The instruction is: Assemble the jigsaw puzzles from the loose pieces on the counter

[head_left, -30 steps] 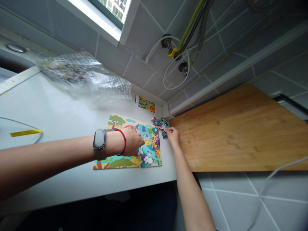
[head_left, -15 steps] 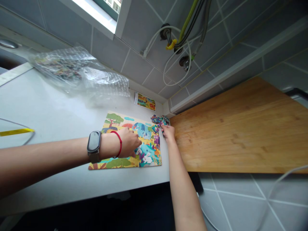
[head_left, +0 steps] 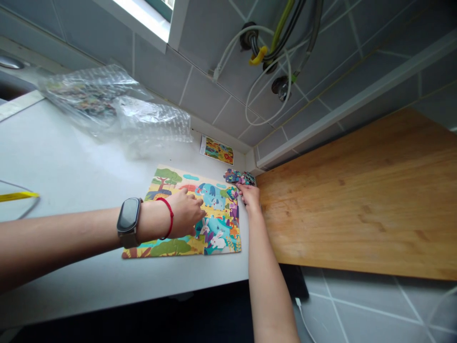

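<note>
A colourful jigsaw puzzle with animals and trees lies flat on the white counter. My left hand, wearing a red cord bracelet and a wristband, rests over its middle with the fingers stretched apart, holding nothing I can see. At the puzzle's upper right edge is my right hand, its fingers bent together beside a small puzzle piece. Whatever those fingers grip is hidden. Just beyond them lies a small pile of loose puzzle pieces.
Behind the puzzle lies a small picture card. Clear plastic bags, one with more pieces inside, are at the back left. A wooden board borders the counter on the right. Hoses and a white cable hang by the tiled wall.
My left hand has shifted slightly left over the puzzle. My right hand stays by the upper right edge, with its fingertips now nearer the loose pile. The camera view has shifted a little.
</note>
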Demonstrator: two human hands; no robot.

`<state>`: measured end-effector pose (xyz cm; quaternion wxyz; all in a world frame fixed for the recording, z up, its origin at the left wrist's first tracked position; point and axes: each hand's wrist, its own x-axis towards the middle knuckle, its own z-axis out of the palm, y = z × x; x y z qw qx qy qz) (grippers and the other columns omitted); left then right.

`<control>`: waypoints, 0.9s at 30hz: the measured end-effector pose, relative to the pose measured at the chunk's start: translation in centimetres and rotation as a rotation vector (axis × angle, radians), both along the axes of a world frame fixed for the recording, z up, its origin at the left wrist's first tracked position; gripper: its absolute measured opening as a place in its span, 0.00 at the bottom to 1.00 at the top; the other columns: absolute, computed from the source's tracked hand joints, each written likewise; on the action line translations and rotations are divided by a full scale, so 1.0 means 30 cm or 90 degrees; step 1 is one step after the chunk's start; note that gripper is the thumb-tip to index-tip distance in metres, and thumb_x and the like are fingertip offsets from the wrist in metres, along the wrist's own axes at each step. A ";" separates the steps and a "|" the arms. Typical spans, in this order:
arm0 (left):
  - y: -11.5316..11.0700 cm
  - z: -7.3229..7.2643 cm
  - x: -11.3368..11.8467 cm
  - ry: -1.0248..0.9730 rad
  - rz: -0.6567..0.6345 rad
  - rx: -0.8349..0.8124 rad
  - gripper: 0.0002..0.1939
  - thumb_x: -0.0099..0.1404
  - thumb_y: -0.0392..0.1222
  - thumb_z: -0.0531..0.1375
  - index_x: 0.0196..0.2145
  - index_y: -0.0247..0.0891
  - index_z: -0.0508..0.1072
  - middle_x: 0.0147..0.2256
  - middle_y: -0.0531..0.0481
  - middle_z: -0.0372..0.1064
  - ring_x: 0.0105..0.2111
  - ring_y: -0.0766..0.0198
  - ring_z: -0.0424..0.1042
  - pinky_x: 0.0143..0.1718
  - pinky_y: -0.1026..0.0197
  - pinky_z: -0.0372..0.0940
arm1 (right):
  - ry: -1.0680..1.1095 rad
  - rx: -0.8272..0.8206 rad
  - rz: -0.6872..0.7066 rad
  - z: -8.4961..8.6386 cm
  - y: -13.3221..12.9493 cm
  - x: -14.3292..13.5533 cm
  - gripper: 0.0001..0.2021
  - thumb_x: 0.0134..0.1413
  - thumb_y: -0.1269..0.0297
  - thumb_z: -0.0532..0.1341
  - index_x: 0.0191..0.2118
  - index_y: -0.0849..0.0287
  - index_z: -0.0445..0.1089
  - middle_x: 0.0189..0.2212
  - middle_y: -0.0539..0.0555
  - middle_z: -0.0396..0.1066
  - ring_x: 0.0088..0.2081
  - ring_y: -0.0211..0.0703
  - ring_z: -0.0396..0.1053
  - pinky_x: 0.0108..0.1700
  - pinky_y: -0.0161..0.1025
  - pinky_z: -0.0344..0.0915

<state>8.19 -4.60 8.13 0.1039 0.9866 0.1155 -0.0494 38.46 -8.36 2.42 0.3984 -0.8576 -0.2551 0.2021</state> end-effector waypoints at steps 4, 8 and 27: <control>0.008 -0.021 0.005 -0.041 0.026 -0.046 0.17 0.58 0.46 0.76 0.44 0.40 0.84 0.44 0.37 0.80 0.42 0.45 0.79 0.44 0.48 0.68 | 0.046 0.074 -0.019 0.038 -0.027 0.002 0.15 0.45 0.54 0.72 0.25 0.58 0.70 0.16 0.44 0.67 0.13 0.29 0.56 0.13 0.28 0.48; 0.025 -0.026 0.003 -0.053 0.020 -0.043 0.14 0.59 0.47 0.75 0.41 0.40 0.84 0.42 0.39 0.80 0.40 0.47 0.79 0.41 0.50 0.69 | 0.072 0.134 0.010 0.080 -0.099 0.009 0.19 0.40 0.50 0.74 0.26 0.57 0.67 0.21 0.46 0.73 0.15 0.29 0.62 0.14 0.26 0.53; 0.186 -0.181 0.302 -0.478 0.148 -0.421 0.17 0.72 0.40 0.62 0.56 0.37 0.76 0.45 0.44 0.80 0.38 0.63 0.80 0.41 0.59 0.77 | 0.339 0.148 0.373 0.048 -0.111 -0.049 0.24 0.39 0.44 0.80 0.30 0.57 0.74 0.25 0.50 0.78 0.26 0.41 0.77 0.26 0.33 0.72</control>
